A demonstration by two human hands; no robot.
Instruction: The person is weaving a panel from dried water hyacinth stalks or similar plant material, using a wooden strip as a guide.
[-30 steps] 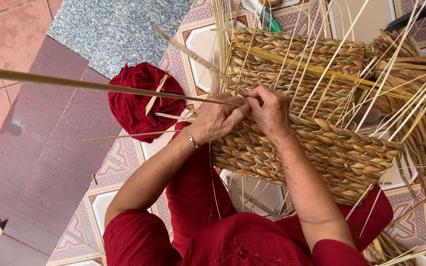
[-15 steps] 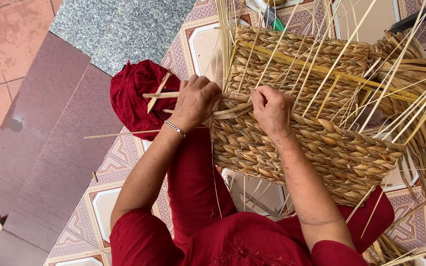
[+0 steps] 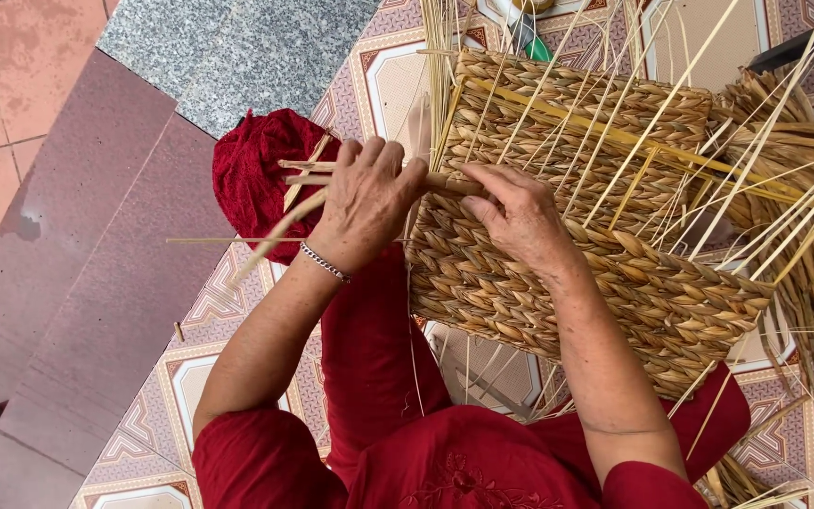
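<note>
A half-woven straw basket (image 3: 614,283) lies on its side across my lap, with thin pale stakes (image 3: 633,123) sticking up from it. My left hand (image 3: 365,203) is closed on a bundle of flat straw strands (image 3: 294,170) at the basket's left edge. My right hand (image 3: 520,221) presses on the woven wall beside it, fingers pinching the same strand where it meets the weave. I wear red clothes, and a bracelet circles my left wrist.
A red knitted bundle (image 3: 256,174) lies on the patterned tile floor (image 3: 200,377) left of the basket. Loose dry straw (image 3: 803,188) is heaped at the right. A grey stone slab (image 3: 228,47) and dark tiles border the far left.
The long straw strands that reached far left have been pulled in toward the basket. My left hand has moved left from the weave and turned knuckles-up, closed on the strands.
</note>
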